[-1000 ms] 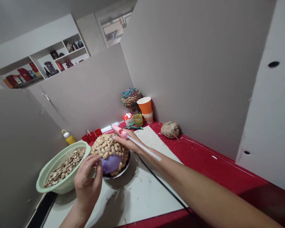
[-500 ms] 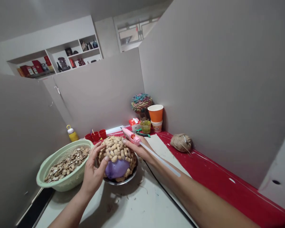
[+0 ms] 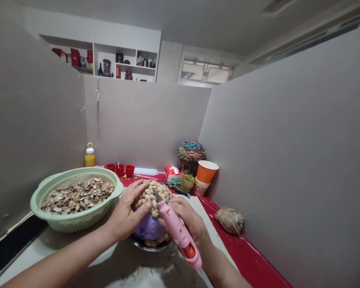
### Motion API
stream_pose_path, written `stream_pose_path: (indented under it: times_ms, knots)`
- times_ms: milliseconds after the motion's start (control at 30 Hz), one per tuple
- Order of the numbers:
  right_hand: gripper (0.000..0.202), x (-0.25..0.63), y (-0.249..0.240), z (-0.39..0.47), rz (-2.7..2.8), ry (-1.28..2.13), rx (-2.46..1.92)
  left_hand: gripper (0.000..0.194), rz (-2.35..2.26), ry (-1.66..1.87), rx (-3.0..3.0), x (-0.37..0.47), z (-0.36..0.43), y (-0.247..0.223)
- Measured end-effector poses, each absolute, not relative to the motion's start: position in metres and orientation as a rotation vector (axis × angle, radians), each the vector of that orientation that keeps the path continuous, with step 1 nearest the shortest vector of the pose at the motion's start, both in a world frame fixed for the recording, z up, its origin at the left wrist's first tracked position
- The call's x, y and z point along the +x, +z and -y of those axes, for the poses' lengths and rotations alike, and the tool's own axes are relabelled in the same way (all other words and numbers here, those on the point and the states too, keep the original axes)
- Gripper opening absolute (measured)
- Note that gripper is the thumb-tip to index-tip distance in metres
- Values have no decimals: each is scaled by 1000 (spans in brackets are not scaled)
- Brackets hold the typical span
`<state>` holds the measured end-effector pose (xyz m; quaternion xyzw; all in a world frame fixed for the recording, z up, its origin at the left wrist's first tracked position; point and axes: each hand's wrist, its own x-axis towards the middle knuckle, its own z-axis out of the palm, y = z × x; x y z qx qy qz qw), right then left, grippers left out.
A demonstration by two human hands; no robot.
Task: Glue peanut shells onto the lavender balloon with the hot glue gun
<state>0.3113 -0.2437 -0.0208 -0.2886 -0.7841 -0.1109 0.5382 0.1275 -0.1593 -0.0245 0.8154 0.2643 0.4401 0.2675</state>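
Note:
A purple balloon (image 3: 148, 229), partly covered with peanut shells (image 3: 148, 194), rests in a metal bowl (image 3: 156, 249). My left hand (image 3: 129, 210) curves round its left side, fingers on top and thumb against the shells at the front. In my right hand (image 3: 195, 224) is a pink hot glue gun (image 3: 177, 230), its dark nozzle lying over the shell layer at the upper right. Some right fingertips are hidden behind the gun, close to the ball. Bare purple shows at the front, below the shells.
A green basket (image 3: 75, 226) of peanut shells stands at left. Behind are a yellow bottle (image 3: 90, 159), red cups (image 3: 130, 171), pliers (image 3: 180, 190), an orange paper cup (image 3: 206, 173) and a colourful domed craft (image 3: 191, 151). Twine (image 3: 230, 220) lies right; grey partitions (image 3: 144, 124) enclose the table.
The glue gun has swung upright in my right hand, from lying along the forearm to its nozzle pointing at the shells. My left hand stays on the ball. The camera view has levelled and turned.

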Motion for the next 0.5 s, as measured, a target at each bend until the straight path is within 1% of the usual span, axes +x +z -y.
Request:
stream_pose_path:
  times_ms: [167,400,500]
  knots:
    - [20,313,-28,238,1923,-260,-763,49,-685,1201,2210,130,157,-26]
    - [33,321,-35,242,1999,-232,-868,48,-676,1210,2245,135,156,-26]
    - [32,321,-34,243,2019,-218,-872,48,-686,1209,2260,136,156,-26]
